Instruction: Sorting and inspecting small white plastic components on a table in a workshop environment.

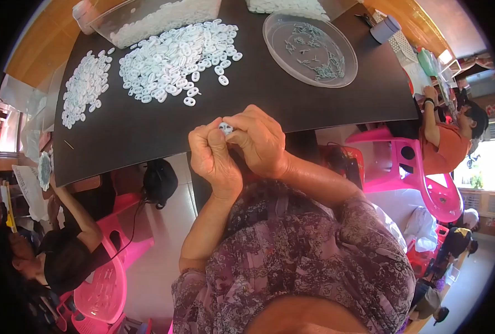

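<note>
A small white oval plastic piece with holes (pixel 226 128) is pinched between my two hands, just off the near edge of the dark table (pixel 164 125). My left hand (pixel 213 158) closes on it from the left, thumb pressed along it. From the other side, the bent fingers and thumb of my right hand (pixel 258 139) grip the same piece. Whether a second small part sits in the fingertips is hidden. Beyond my hands lies a big heap of matching white oval pieces (pixel 169 61), with a few strays at its near edge, one of them (pixel 189 101) closest to me.
Left is a smaller pile of white pieces (pixel 86 86). A round clear tray (pixel 272 47) holds small grey-green parts. Full clear bins (pixel 105 28) stand at the back, a grey cup (pixel 385 29) at right. Co-workers sit both sides, near pink chairs (pixel 420 178).
</note>
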### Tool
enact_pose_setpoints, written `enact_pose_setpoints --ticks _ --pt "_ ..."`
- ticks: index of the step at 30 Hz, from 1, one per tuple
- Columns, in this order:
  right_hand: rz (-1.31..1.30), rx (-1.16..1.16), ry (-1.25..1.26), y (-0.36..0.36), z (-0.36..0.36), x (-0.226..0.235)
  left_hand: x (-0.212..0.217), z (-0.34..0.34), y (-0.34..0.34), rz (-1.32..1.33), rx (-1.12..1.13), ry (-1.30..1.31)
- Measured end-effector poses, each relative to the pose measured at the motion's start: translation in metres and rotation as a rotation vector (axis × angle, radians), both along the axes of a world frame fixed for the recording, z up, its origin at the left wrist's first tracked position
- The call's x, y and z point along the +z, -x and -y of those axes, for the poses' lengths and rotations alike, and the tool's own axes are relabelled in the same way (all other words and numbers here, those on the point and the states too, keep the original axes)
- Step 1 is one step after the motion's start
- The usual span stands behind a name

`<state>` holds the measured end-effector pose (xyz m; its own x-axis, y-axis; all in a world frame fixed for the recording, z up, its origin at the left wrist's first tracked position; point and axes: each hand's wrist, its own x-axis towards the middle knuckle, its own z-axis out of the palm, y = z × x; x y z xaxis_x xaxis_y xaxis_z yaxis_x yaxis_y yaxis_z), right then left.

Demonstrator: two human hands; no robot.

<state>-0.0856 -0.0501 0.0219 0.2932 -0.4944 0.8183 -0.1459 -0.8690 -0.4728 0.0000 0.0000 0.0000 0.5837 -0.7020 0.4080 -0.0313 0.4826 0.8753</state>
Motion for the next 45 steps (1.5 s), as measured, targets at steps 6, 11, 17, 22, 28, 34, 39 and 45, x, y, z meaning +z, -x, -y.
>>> enact_pose_setpoints --ticks 6,11,17,22,28,34,39,45 --pt "0.017 0.011 0.035 0.0 0.003 0.002 0.005 0.002 0.004 -0.044 -0.015 0.012" --pt "-0.019 -0.02 -0.005 0.007 0.009 0.001 0.011 -0.001 -0.001 0.006 -0.08 -0.155" --pt "-0.191 -0.067 0.043 0.025 0.039 0.031 0.011 0.012 -0.021 0.35 0.026 -0.178" --pt "-0.156 -0.342 -0.057 0.049 0.102 0.079 0.019 0.025 -0.065 0.672 0.309 -0.187" --pt "-0.23 -0.59 0.189 0.073 0.217 0.111 0.027 0.038 -0.094 0.946 0.384 -0.252" --pt "-0.29 -0.648 0.299 0.078 0.288 0.111 0.021 0.048 -0.096 1.151 0.4 -0.388" --pt "-0.626 -0.773 0.314 0.087 0.336 0.102 0.022 0.049 -0.091 1.134 0.246 -0.346" --pt "-0.585 -0.685 0.353 0.081 0.329 0.099 0.021 0.042 -0.102 0.879 0.422 -0.29"
